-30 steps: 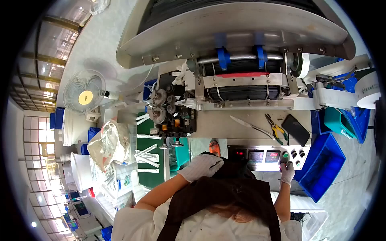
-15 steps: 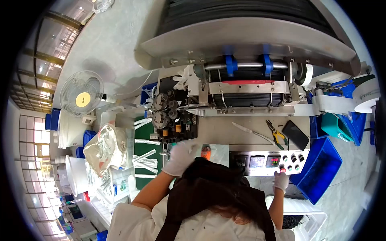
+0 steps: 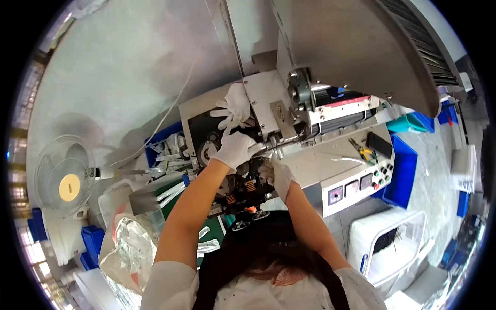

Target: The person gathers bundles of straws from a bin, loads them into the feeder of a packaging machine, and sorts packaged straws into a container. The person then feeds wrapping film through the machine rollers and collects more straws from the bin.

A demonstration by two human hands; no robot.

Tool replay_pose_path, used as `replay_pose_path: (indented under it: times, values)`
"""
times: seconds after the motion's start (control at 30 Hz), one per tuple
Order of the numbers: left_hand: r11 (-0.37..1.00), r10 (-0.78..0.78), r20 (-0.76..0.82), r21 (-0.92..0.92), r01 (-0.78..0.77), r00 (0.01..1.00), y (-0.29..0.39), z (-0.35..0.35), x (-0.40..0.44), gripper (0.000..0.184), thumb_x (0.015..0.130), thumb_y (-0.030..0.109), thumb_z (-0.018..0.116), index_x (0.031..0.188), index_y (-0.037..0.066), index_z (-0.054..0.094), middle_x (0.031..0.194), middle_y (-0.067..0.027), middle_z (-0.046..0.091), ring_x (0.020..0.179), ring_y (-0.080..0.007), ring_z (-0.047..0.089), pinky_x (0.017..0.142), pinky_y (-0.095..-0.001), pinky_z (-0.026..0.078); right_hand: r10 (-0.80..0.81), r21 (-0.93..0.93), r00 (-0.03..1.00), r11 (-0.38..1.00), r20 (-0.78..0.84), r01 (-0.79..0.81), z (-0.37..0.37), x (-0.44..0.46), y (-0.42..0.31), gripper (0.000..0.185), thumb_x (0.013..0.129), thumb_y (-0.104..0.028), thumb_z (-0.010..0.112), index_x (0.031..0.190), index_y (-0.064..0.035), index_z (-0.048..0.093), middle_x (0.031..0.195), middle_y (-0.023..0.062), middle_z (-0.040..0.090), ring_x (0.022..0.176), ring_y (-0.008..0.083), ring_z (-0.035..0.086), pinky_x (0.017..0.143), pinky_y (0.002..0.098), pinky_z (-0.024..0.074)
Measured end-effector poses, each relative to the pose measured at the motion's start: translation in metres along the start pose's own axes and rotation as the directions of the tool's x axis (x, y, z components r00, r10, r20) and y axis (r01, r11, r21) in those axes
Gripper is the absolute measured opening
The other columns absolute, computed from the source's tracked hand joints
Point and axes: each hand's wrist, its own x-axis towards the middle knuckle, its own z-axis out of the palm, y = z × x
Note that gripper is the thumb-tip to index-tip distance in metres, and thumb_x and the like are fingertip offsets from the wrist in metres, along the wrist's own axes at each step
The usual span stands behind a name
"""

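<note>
Machine (image 3: 269, 98) dominates from here; control panel (image 3: 366, 182) on its near edge, right of the hands. Roller unit (image 3: 242, 189) sits at its left end, under both gloved hands. Left hand (image 3: 235, 150) reaches across it, fingers forward; right hand (image 3: 281, 178) has fingers bent at its near side. Can't tell if either grips anything. Metal fitting (image 3: 279, 153) just beside the fingertips. I'd confirm rollers stopped, keep fingertips off pinch points, move that loose glove (image 3: 237, 105) away.
</note>
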Motion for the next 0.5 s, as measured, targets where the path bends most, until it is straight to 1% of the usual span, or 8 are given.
replay_pose_path:
  times: [0.03,0.1,0.17,0.2,0.3,0.33,0.37,0.5]
  values:
    - [0.999,0.054,-0.053,0.007,-0.054,0.997,-0.005,0.004,0.003,0.05,0.09,0.047,0.047,0.064,0.009,0.065,0.06,-0.0137,0.059,0.064,-0.0339,0.059,0.071,-0.048,0.043,-0.007,0.068,1.0,0.998,0.015,0.006,0.003,0.013,0.007,0.046,0.096,-0.044,0.043,0.103,-0.0015,0.059,0.088,0.0065,0.064,0.064,0.0083,0.054,0.05,0.0179,0.039]
    - [0.995,0.09,-0.011,0.038,-0.09,0.996,-0.008,0.005,0.01,0.051,0.091,0.047,0.046,0.065,0.008,0.065,0.06,-0.0148,0.059,0.063,-0.0352,0.059,0.067,-0.0475,0.044,-0.018,0.16,1.0,0.987,0.01,0.016,0.012,0.021,0.015,0.044,0.096,-0.043,0.043,0.101,-0.0023,0.059,0.086,0.0063,0.064,0.061,0.008,0.053,0.047,0.0172,0.0373]
    - [0.994,0.107,0.02,0.017,-0.107,0.994,-0.012,0.01,0.02,0.05,0.089,0.048,0.048,0.066,0.007,0.065,0.061,-0.0153,0.059,0.065,-0.0348,0.06,0.064,-0.0457,0.045,-0.177,0.123,0.972,0.973,-0.154,0.197,0.022,0.02,0.012,0.048,0.094,-0.047,0.045,0.087,-0.0013,0.06,0.066,0.0038,0.059,0.043,0.0095,0.042,0.036,0.0208,0.027]
    - [0.996,0.092,0.082,-0.004,-0.092,0.992,-0.014,0.012,0.025,0.048,0.088,0.049,0.05,0.067,0.008,0.066,0.061,-0.0153,0.059,0.065,-0.0344,0.061,0.063,-0.0448,0.046,-0.013,0.256,0.99,0.965,-0.143,0.05,0.025,0.023,0.004,0.041,0.094,-0.041,0.049,0.081,-0.003,0.06,0.062,0.0032,0.058,0.041,0.0084,0.039,0.035,0.0221,0.0263]
    - [0.996,0.084,0.177,0.007,-0.087,0.981,-0.012,0.015,0.031,0.039,0.082,0.046,0.057,0.071,0.01,0.069,0.062,-0.0136,0.061,0.065,-0.0326,0.063,0.059,-0.041,0.049,0.005,0.27,0.959,0.96,-0.285,0.075,0.041,0.018,-0.003,0.034,0.093,-0.033,0.054,0.079,-0.0036,0.061,0.06,0.0028,0.056,0.041,0.0082,0.038,0.035,0.0229,0.0271]
    - [0.996,0.067,0.198,0.048,-0.078,0.978,-0.012,0.014,0.033,0.036,0.08,0.045,0.06,0.071,0.011,0.069,0.063,-0.0126,0.062,0.064,-0.0321,0.063,0.059,-0.0409,0.049,0.013,0.216,0.98,0.976,-0.198,0.031,0.036,0.011,-0.005,0.028,0.094,-0.029,0.052,0.09,-0.0024,0.059,0.074,0.0016,0.059,0.052,0.0049,0.046,0.042,0.0157,0.0326]
    - [0.993,0.048,0.22,0.093,-0.07,0.974,-0.011,0.015,0.033,0.033,0.078,0.044,0.062,0.071,0.012,0.069,0.064,-0.0117,0.062,0.064,-0.0316,0.063,0.06,-0.0407,0.05,0.025,0.232,0.979,0.972,-0.202,0.023,0.037,0.006,-0.004,0.028,0.094,-0.029,0.052,0.09,-0.0024,0.059,0.074,0.0016,0.059,0.052,0.0049,0.046,0.042,0.0157,0.0326]
    - [0.964,0.139,0.076,0.218,-0.153,0.987,0.002,0.017,0.028,0.008,0.068,0.016,0.062,0.071,0.013,0.069,0.069,-0.0084,0.065,0.072,-0.0281,0.065,0.062,-0.0415,0.045,-0.021,0.161,0.963,0.985,-0.27,0.067,0.035,0.018,-0.004,0.031,0.094,-0.029,0.053,0.076,-0.0051,0.06,0.063,-0.0007,0.054,0.047,0.0047,0.043,0.04,0.0195,0.0319]
